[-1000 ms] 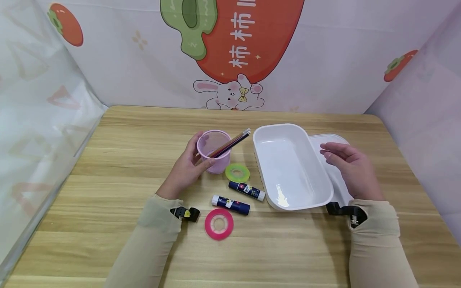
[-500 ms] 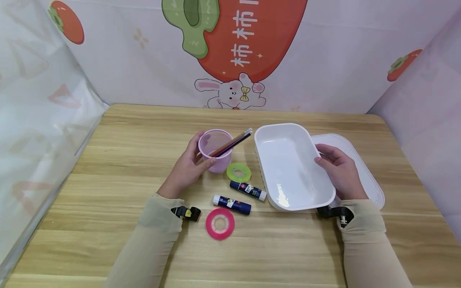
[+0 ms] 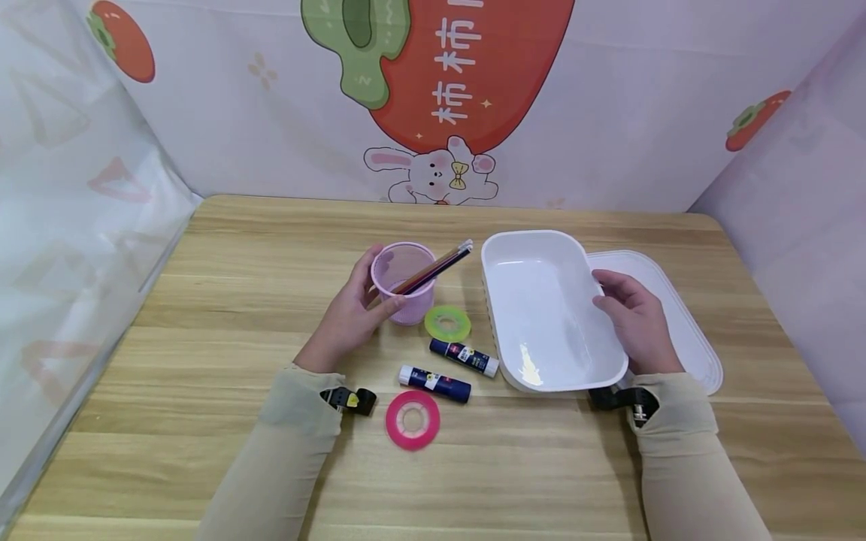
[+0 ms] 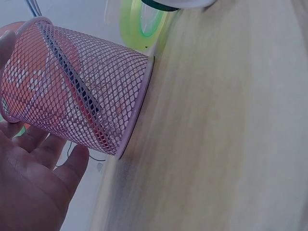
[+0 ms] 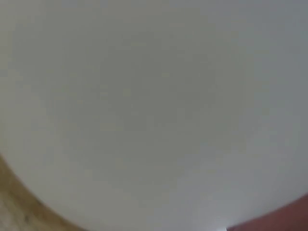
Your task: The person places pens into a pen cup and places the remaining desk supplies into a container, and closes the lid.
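My left hand (image 3: pixel 345 323) grips a pink mesh pencil cup (image 3: pixel 409 309), thumb at the front and fingers round the far left side. Several pencils (image 3: pixel 446 264) lean to the right in it. The left wrist view shows the cup's base (image 4: pixel 137 108) on the wooden table. My right hand (image 3: pixel 636 319) holds the right rim of a deep white plastic box (image 3: pixel 541 323), thumb over the edge and fingers along the side. The box shows nothing inside. Close up in the right wrist view, its blurred white wall (image 5: pixel 154 106) fills nearly everything.
Between cup and box lie a green tape roll (image 3: pixel 436 330) and a glue stick (image 3: pixel 464 357). A second glue stick (image 3: pixel 436 384) and a pink tape roll (image 3: pixel 401 436) lie nearer. A white lid (image 3: pixel 686 330) lies partly under the box's right side. Printed cloth (image 3: pixel 271 135) hangs behind the table.
My right hand has moved left from above the lid onto the box's right rim, uncovering more of the lid. The box has shifted very slightly right. My left hand stays on the cup.
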{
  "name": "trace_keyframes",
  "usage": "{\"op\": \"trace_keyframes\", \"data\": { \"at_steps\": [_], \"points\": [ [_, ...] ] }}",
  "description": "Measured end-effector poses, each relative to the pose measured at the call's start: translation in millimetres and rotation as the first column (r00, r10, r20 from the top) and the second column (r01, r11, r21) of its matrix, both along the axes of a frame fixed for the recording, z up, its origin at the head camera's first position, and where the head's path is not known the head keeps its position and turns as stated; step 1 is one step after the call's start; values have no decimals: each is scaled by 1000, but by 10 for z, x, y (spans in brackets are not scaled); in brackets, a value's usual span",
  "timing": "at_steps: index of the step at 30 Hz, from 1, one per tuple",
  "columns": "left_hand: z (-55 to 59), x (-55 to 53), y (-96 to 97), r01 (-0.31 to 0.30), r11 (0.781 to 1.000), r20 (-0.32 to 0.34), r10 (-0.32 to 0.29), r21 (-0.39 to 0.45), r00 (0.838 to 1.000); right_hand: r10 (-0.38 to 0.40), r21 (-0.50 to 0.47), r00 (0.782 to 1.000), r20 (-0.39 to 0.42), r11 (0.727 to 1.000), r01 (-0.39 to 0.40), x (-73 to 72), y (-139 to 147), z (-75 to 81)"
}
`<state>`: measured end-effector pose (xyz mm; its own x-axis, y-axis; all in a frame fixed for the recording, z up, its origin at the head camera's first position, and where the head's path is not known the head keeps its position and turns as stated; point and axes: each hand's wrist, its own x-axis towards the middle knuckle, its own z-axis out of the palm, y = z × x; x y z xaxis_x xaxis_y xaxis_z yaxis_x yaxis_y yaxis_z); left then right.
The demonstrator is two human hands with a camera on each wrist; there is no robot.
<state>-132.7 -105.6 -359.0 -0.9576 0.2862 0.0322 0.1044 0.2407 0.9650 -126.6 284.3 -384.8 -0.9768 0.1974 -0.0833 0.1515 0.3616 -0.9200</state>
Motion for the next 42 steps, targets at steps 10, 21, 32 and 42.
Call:
{"op": "trace_keyframes", "data": {
  "at_steps": [10,21,32,42],
  "points": [
    [-2,-6,1,-1,1000,-12,1,0,1000,-18,-9,999,35,1000,18,-7,-75,34],
    [16,-2,3,6,1000,-20,-6,8,1000,-44,-43,998,45,998,46,-6,-100,37],
    [1,0,2,7,1000,-17,-7,4,1000,-24,-269,1000,4,963,24,-9,-36,-82],
    [-12,-4,-2,7,1000,-23,-7,-5,1000,-64,-252,998,-6,966,61,-23,-47,-121]
  ]
}}
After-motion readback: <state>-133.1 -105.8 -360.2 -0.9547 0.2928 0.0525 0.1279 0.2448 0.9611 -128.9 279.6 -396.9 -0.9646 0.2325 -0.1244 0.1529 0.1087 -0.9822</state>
